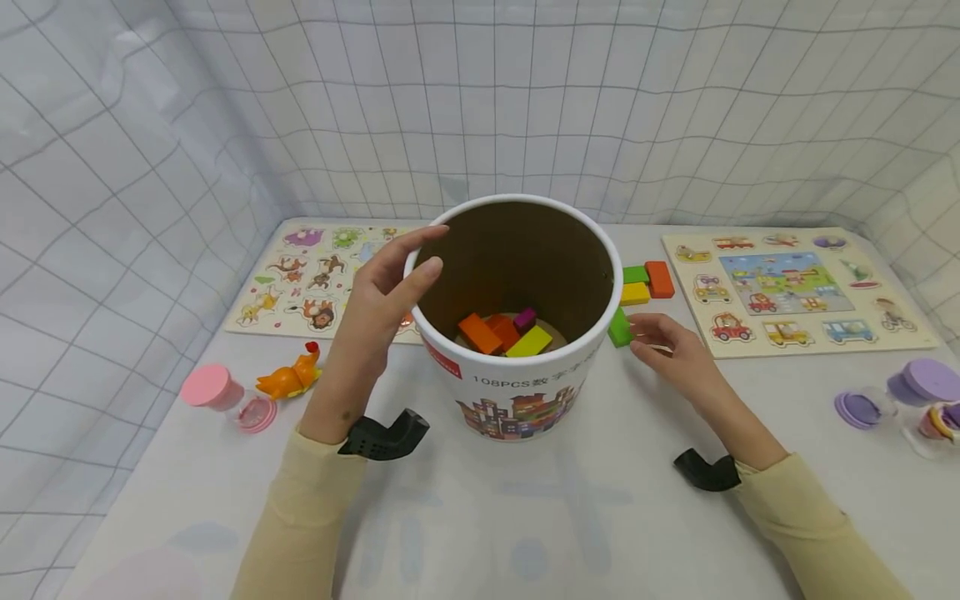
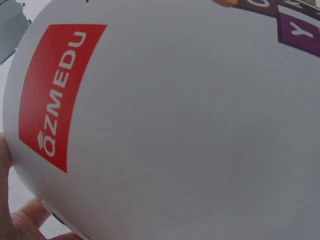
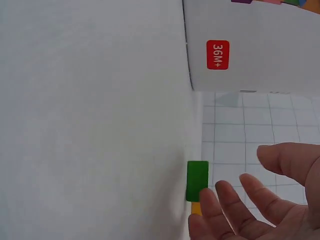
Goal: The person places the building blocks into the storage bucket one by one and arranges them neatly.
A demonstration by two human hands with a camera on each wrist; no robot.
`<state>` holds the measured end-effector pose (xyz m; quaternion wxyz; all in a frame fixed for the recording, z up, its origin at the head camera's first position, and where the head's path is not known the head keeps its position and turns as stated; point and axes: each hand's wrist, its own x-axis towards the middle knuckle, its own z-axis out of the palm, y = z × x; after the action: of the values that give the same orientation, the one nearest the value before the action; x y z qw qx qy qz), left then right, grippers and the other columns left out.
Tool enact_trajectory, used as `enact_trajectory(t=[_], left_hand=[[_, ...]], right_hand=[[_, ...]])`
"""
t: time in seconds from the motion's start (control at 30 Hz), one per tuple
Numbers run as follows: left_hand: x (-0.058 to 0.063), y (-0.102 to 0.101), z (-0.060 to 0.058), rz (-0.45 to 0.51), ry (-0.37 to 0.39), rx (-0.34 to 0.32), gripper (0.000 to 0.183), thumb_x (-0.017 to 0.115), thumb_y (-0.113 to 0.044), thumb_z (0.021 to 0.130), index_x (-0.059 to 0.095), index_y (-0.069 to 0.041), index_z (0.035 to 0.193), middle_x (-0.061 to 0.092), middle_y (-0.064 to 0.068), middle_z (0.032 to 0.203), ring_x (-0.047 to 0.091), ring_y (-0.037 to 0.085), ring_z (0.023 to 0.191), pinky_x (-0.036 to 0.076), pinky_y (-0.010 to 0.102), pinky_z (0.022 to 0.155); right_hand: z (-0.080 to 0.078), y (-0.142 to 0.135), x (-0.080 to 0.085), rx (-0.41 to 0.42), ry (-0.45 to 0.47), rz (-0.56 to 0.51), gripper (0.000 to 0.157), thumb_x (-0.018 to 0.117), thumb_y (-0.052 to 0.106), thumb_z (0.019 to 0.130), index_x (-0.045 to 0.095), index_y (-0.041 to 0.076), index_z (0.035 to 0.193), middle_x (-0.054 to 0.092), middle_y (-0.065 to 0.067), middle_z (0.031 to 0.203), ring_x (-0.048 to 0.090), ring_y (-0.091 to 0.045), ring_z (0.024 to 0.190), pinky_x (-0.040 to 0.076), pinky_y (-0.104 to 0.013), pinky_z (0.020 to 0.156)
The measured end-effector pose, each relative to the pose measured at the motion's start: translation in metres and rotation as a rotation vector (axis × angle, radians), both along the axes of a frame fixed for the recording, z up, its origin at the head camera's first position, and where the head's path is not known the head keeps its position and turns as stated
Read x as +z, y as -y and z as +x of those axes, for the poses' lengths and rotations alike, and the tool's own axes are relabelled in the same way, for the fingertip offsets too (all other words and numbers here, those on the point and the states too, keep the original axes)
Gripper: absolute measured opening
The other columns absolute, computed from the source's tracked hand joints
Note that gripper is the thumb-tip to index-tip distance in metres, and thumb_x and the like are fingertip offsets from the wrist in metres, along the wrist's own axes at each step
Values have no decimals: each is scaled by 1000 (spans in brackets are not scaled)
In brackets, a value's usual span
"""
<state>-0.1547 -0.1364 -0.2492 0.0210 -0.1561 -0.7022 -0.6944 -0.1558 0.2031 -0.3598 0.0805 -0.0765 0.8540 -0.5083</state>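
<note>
A white bucket [image 1: 517, 400] with printed buildings stands upright in the middle of the table. My left hand [image 1: 386, 292] holds its left rim, with thumb and fingertips at the edge; the left wrist view is mostly the bucket's outer wall [image 2: 175, 125]. Inside lie an orange block [image 1: 480, 334], a red-orange block, a purple block [image 1: 525, 319] and a yellow block [image 1: 529, 342]. Right of the bucket, my right hand [image 1: 675, 354] holds nothing, its fingers loosely bent beside a green block [image 1: 620, 328]. The right wrist view has this green block [image 3: 197, 180] near the fingertips.
Behind the right hand lie a red-orange block [image 1: 660, 279], a yellow block [image 1: 635, 292] and another green block [image 1: 636, 274]. Wooden puzzle boards [image 1: 652, 242] flank the bucket. An orange toy [image 1: 288, 381] and pink-lidded container [image 1: 206, 387] lie left; purple-lidded containers [image 1: 924, 380] stand right.
</note>
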Motion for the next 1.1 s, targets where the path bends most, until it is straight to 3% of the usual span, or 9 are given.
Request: enact_trajectory(t=[0.13,0.37,0.77,1.1], left_hand=[[0,1,0,-5,-3,2,39,53,-22,88,51,-12,125,44,-1,130,33,17,124,32,43,98],[1,0,0,-6,8,4,38,53,-22,88,51,-12,124,44,-1,130,34,17,123,33,42,98],[0,1,1,-7,16,8,39,54,-24,87,51,-14,124,43,-2,130,34,16,123,32,43,98],[0,1,0,-22,2,0,39,55,-27,87,51,-16,124,43,-3,130,35,19,122,34,41,97]], right_hand=[[-4,2,-6,11,28,26,43,54,19,89,42,3,126,47,-17,121,47,-28,104,44,-14,77],[-8,5,-10,-36,-22,132,46,57,19,87,40,5,128,44,-19,123,47,-32,102,42,-47,88],[-28,12,-17,-50,-146,324,51,64,10,80,43,2,125,54,-22,109,50,-35,99,40,-49,86],[-30,12,-17,-43,-184,384,50,64,6,78,45,3,125,56,-22,105,50,-34,94,40,-51,84]])
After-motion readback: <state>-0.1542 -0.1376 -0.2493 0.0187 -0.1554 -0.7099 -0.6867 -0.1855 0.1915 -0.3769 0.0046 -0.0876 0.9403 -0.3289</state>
